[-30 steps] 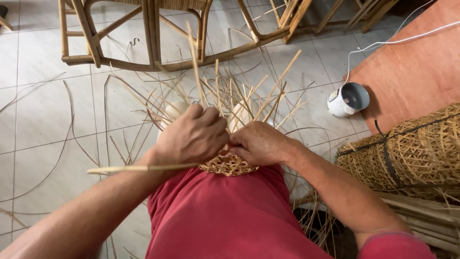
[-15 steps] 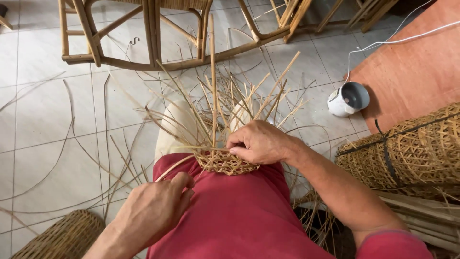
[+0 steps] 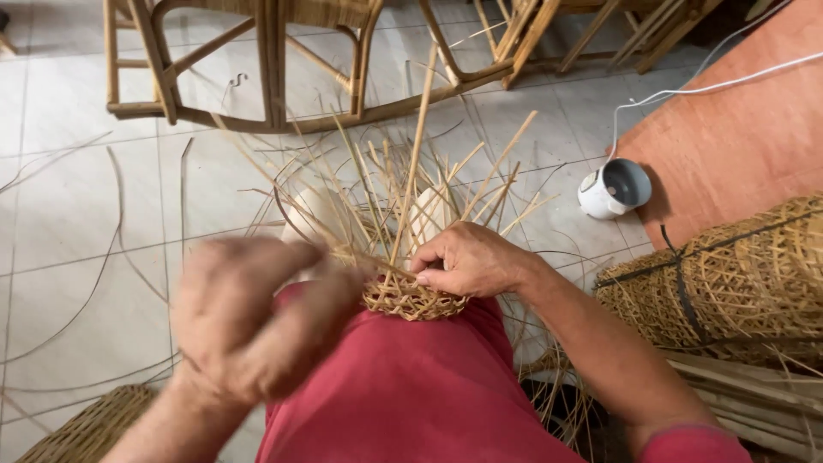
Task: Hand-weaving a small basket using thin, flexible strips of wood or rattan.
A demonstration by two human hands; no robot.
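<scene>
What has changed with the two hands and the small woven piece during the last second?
The left hand let go of the small round woven cane base, dropped toward the lap, and is now raised again, blurred, near the loose cane strips. The right hand stayed on the base, which stayed on the red-clothed knee.

Woven base point(image 3: 414, 300) rests on the near knee point(image 3: 403, 377); chair frame point(image 3: 274, 69) far behind; rolled matting point(image 3: 729, 283) right, cup point(image 3: 615, 189) beyond it

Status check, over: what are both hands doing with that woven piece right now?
Right hand pinning woven base on red-clad knee. Left hand blurred, raised beside it, grip unclear. Loose cane strips fanning upward, nothing blocking.
</scene>
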